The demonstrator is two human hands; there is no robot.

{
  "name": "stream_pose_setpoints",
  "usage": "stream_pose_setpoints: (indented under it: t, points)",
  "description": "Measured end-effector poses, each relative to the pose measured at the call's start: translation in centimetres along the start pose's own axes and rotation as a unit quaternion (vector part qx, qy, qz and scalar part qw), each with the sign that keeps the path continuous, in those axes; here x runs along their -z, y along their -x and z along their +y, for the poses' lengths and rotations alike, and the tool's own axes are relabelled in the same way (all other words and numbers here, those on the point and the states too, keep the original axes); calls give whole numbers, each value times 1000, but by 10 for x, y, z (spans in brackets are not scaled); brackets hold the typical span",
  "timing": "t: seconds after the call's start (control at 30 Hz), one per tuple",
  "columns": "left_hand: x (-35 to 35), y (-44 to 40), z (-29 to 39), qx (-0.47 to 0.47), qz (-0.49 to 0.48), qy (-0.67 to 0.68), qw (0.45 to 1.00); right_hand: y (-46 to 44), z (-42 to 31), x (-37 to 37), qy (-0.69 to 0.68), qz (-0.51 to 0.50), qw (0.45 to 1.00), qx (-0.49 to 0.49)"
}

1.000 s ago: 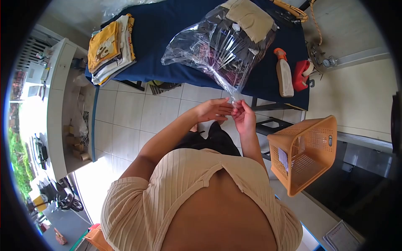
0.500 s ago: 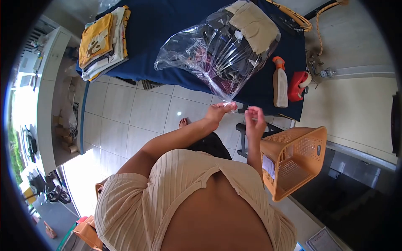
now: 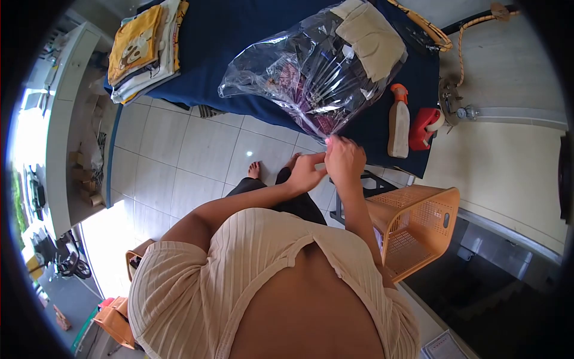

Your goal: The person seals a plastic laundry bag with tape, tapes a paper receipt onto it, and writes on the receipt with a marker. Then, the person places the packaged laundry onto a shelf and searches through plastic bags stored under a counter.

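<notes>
A clear plastic bag (image 3: 257,81) lies on the dark blue cloth, its gathered neck hanging over the near edge. Dark and maroon patterned clothes (image 3: 291,81) show through the film. My right hand (image 3: 345,160) is closed round the neck of the bag, back of the hand upward. Just below and to its left, my left hand (image 3: 307,173) has its fingers curled in against the right hand. Whatever those left fingers pinch is hidden. Folded beige cloth (image 3: 372,39) rests on the far end of the bag.
Folded shirts (image 3: 134,51) are stacked at the table's left. A spray bottle (image 3: 399,122) and a red tape dispenser (image 3: 424,127) lie at the right of the blue-covered table (image 3: 209,30). An orange plastic basket (image 3: 412,206) stands by my right arm. Tiled floor (image 3: 197,143) lies below.
My right hand has moved up and left onto the bag's neck. My left hand, which gripped the neck before, has come slightly down and toward me.
</notes>
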State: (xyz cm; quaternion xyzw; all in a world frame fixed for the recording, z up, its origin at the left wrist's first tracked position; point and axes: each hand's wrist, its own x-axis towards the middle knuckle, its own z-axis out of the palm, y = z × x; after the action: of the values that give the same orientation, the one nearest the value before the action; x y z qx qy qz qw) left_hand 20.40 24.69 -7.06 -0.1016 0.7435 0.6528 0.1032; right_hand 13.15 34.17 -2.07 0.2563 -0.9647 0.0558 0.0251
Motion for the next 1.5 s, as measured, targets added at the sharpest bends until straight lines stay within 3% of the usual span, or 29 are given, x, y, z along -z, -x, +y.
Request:
stream_pose_setpoints:
  t: [0.03, 0.1, 0.2, 0.23, 0.3, 0.33, 0.43, 0.47, 0.63, 0.73, 0.83, 1.03, 1.07, 1.17, 1.27, 1.3, 1.33, 1.37, 1.43, 1.5]
  points:
    - [-2, -5, -10, 67, -3, 149, 987, 3, 3, -3, -34, 8, 999, -7]
    - [-7, -22, -46, 192, -11, 428, 883, 9, 9, -14, -106, 24, 994, -25]
    - [-12, -27, -47, 175, -97, 541, 817, 16, 39, -44, -402, -69, 907, -104]
    - [-12, -29, -46, 166, -120, 564, 800, 15, 49, -52, -544, -133, 812, -163]
    - [-11, -34, -56, 117, -172, 613, 762, 11, 62, -57, -762, -243, 540, -264]
    - [-11, -38, -60, 88, -196, 637, 740, 11, 58, -45, -781, -246, 480, -314]
    - [-10, -37, -58, 108, -212, 626, 742, 10, 74, -62, -877, -327, 256, -244]
    - [-15, -35, -57, 105, -209, 634, 737, 15, 78, -68, -883, -335, 209, -254]
    - [-39, -41, -61, 39, -196, 658, 726, 13, 94, -86, -868, -424, 68, -251]
    - [-46, -54, -64, -50, -218, 638, 737, 0, 108, -93, -845, -477, -21, -240]
    - [-59, -57, -61, -76, -188, 630, 750, -8, 121, -98, -813, -546, -32, -198]
    - [-76, -47, -46, -5, -134, 676, 724, 1, 123, -96, -825, -522, -59, -208]
    - [-78, -49, -44, -14, -130, 677, 724, 1, 128, -105, -821, -529, -58, -204]
    - [-84, -53, -39, -2, -82, 680, 728, -4, 140, -122, -815, -548, 30, -187]
    - [-90, -50, -27, 42, 15, 667, 744, -3, 127, -61, -740, -472, 416, -236]
    - [-90, -51, -26, 34, 28, 656, 754, -3, 130, -51, -666, -402, 611, -147]
    - [-90, -50, -23, 25, 41, 645, 763, -3, 136, -43, -554, -309, 772, -48]
    - [-92, -51, -20, 38, 93, 626, 773, -3, 137, -34, -411, -199, 888, 56]
    - [-99, -49, 0, 72, 194, 585, 784, -6, 124, 6, -353, -99, 922, 122]
    - [-108, -55, -9, 43, 242, 563, 789, -9, 109, 33, -265, -22, 940, 214]
